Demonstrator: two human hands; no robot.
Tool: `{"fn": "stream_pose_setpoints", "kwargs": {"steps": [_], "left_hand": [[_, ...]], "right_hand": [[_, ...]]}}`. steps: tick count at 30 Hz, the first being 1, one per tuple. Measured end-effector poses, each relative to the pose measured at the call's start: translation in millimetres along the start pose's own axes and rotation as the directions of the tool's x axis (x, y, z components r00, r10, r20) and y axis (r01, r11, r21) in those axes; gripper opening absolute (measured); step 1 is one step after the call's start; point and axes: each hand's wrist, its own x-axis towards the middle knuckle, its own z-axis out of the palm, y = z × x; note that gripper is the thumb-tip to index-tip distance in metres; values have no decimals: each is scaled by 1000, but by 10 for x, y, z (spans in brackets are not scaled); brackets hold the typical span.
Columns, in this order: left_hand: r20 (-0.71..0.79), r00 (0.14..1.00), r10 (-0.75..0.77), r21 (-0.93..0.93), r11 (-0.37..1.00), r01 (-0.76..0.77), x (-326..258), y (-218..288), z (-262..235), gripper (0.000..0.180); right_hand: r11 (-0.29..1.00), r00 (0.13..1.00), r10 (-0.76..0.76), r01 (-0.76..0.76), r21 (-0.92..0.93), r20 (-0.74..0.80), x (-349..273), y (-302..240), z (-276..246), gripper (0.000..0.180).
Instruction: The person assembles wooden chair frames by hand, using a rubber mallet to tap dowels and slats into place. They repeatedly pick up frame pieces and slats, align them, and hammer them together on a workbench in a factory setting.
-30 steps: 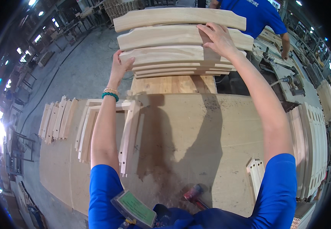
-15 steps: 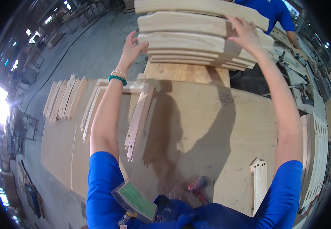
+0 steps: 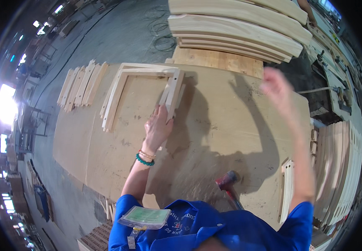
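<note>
On the board-topped table [image 3: 231,121], three-sided wooden frames [image 3: 122,79] of pale wood lie one on another. My left hand [image 3: 158,129] is closed round the near end of their right leg, its fingertips partly hidden. Above the table's right half, my right hand [image 3: 278,88] is in the air, smeared by motion and touching nothing that I can see. Beyond it stands a stack of wide, curved wooden boards [image 3: 231,27] on a plywood support [image 3: 218,57].
Several short wooden rails [image 3: 82,83] lie at the table's far left. Near me rests a red-headed mallet [image 3: 227,180]. Drilled wooden pieces [image 3: 287,188] lie at the right edge, beside stacked slatted panels [image 3: 333,167]. Clamps [image 3: 335,92] stand at the far right.
Both hands have come away from beside the board stack. My left hand has dropped to the frames and taken hold of a leg; my right has moved down and nearer.
</note>
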Motion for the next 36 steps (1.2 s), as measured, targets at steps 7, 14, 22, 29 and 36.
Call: {"fn": "stream_pose_setpoints", "kwargs": {"steps": [7, 14, 22, 29, 36], "left_hand": [[-80, 997, -17, -141, 990, 6, -272, 175, -219, 33], [-123, 989, -76, -49, 996, 70, 69, -124, -307, 33], [-66, 997, 30, 136, 991, -21, 254, -269, -25, 51], [53, 997, 55, 50, 997, -57, 325, 14, -192, 70], [-131, 990, 53, 166, 986, -30, 132, 144, -361, 75]], "right_hand": [[651, 762, 333, -612, 450, 555, -757, -584, 2028, 55], [832, 862, 272, -434, 344, 428, -1096, -591, 1783, 38], [788, 802, 562, -594, -166, -201, -2613, -611, 46, 54], [171, 523, 681, -794, -584, -512, -4092, -362, -791, 114], [283, 475, 812, -828, -483, -339, -3923, -398, -1067, 100]]}}
